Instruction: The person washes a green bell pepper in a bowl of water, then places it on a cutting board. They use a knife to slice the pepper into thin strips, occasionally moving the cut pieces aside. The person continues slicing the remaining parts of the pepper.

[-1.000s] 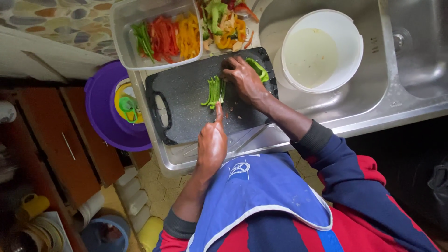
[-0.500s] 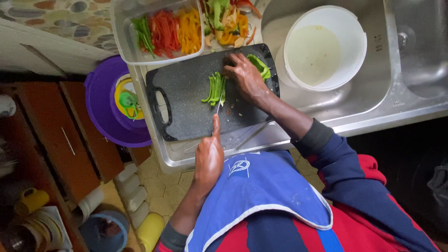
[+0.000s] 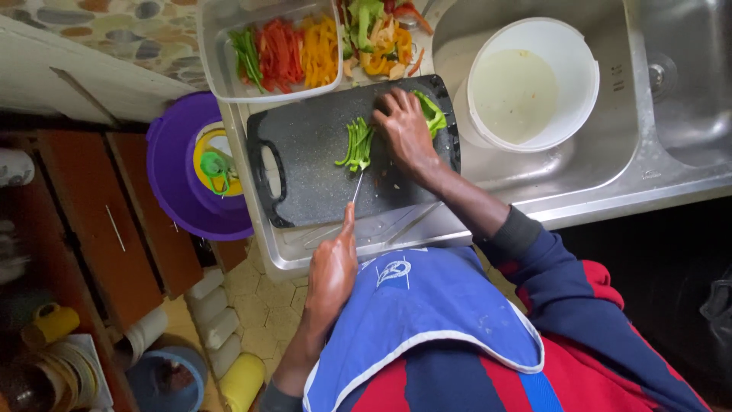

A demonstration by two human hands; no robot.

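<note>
Since the earlier frame the left hand has drawn back toward the body, so the knife it grips now points its thin blade at the near end of the green pepper strips. The right hand rests fingers-down just beside those strips, pressing a larger green pepper piece. All lie on the black cutting board, beside a tray of sliced peppers and a white bucket in the sink.

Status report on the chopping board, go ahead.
Left hand grips knife, blade at green pepper strips. Right hand steadies pepper piece on black cutting board. Nothing between blade and strips.
</note>
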